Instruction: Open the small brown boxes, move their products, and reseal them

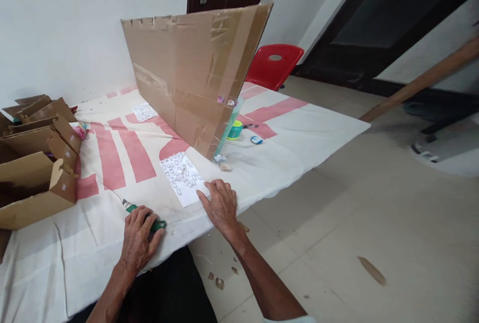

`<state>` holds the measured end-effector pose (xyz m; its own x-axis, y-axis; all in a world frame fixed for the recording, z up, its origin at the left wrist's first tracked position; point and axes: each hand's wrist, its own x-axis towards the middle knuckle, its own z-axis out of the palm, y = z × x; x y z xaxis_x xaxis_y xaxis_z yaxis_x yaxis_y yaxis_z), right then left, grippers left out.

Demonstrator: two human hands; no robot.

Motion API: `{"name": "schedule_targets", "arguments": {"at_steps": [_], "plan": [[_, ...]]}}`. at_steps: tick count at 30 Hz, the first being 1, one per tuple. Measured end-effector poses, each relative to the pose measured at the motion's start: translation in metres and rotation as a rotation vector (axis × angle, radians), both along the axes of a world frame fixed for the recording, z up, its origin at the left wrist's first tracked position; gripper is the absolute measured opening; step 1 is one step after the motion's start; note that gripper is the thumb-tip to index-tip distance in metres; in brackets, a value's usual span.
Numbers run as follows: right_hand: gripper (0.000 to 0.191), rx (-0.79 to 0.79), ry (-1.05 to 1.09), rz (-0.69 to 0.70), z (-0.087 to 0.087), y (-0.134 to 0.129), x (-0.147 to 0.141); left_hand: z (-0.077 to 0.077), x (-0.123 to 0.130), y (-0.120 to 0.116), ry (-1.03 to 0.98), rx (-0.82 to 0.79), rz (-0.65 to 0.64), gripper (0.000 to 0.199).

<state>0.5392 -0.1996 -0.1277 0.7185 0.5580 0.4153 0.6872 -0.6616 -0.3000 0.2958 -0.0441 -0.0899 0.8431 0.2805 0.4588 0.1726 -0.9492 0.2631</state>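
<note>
My left hand (140, 233) lies near the front edge of the table, its fingers curled over a green utility knife (130, 208). The knife's blade end points up and left, away from me. A white sheet of paper (192, 198) covered with small drawn box outlines lies to the right of the knife. Some small loose scraps seem to rest on it, too small to make out. My right hand (220, 203) grips the sheet's near right corner, thumb and forefinger on the paper. Beyond the sheet, a large taped cardboard panel (179, 74) stands upright and leaning.
Open cardboard boxes (62, 191) crowd the left side. Another printed sheet (144, 112) lies behind. A green and yellow tape roll (235, 130) and a small blue-and-white round item (256, 139) sit right of the panel. A red chair (277, 64) stands beyond; cardboard scraps (219, 283) litter the floor.
</note>
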Motion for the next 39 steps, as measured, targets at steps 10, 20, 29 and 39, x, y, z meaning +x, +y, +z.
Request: {"name": "schedule_targets", "arguments": {"at_steps": [10, 20, 29, 39], "plan": [[0.024, 0.180, -0.061, 0.012, -0.009, 0.003, 0.005, -0.011, -0.001, 0.006, -0.049, 0.020, -0.015, 0.029], [0.023, 0.389, 0.018, 0.527, 0.009, 0.035, -0.082, -0.009, -0.006, 0.008, -0.324, -0.087, 0.116, 0.011], [0.026, 0.310, 0.200, -0.088, 0.014, 0.010, 0.064, -0.016, -0.008, 0.009, -0.351, -0.137, 0.167, 0.016], [0.032, 0.540, 0.486, -0.005, 0.018, 0.001, 0.085, -0.011, -0.006, 0.008, -0.370, -0.145, 0.164, 0.016]]}}
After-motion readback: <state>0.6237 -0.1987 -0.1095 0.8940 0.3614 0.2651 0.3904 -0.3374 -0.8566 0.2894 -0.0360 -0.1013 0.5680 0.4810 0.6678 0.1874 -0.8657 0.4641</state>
